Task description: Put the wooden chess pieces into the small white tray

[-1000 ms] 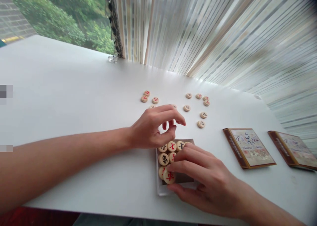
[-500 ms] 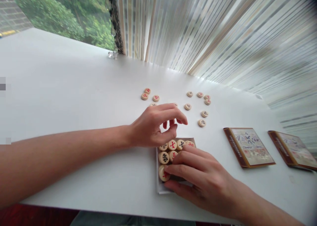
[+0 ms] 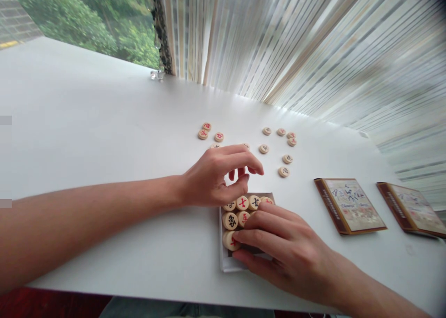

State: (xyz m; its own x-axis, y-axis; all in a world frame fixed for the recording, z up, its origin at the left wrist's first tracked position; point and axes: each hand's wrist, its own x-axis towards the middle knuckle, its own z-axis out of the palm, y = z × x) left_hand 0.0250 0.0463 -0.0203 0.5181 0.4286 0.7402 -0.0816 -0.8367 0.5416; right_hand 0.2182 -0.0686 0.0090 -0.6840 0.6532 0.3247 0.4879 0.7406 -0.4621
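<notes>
Near the bench's front edge, round wooden xiangqi pieces (image 3: pixel 230 221) with red and black characters sit packed together, lying flat, in a shallow white-rimmed tray (image 3: pixel 226 263). Directly above the tray's far half, the left grip (image 3: pixel 212 181) hangs with its fingers curled and its thumb drawn in narrowly toward them; whether it pinches anything between them cannot be told from this view. The right grip (image 3: pixel 289 248) spreads wide across the tray's near side, its fingers (image 3: pixel 259 225) lying over the pieces and hiding part of the tray, with the thumb low by the tray's near rim.

Beyond the hands, more loose pieces lie flat on the white bench (image 3: pixel 104 123): a red-marked cluster (image 3: pixel 209 133) to the left and a black-marked arc (image 3: pixel 284 160) to the right. Two brown-edged boxes with illustrated covers (image 3: pixel 350 205) lie side by side to the right of the tray. A small glass ornament (image 3: pixel 157 74) stands at the bench's far edge, by a striped curtain (image 3: pixel 278 39).
</notes>
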